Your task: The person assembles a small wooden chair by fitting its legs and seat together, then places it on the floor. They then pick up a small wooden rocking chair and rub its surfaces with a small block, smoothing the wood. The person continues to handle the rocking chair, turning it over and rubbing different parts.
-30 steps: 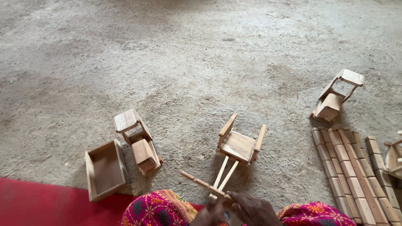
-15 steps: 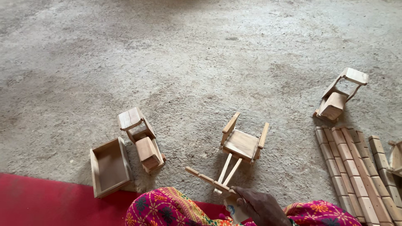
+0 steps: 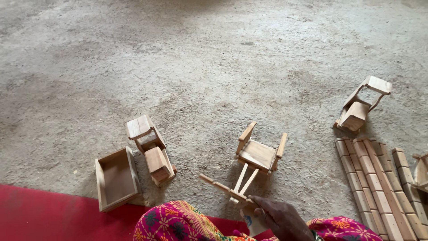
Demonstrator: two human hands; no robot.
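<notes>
Wooden open box (image 3: 117, 178) bare inside; right hand (image 3: 281, 218) clasping toy cart's crossbar (image 3: 225, 189).

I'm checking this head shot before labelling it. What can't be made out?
- Left hand: not in view.
- Right hand: its grip on the cart handle is hidden by its own back; wrist cut by the bottom edge.
- Wooden piece: cut by the right edge.
- Slats: ends run off the frame.
</notes>
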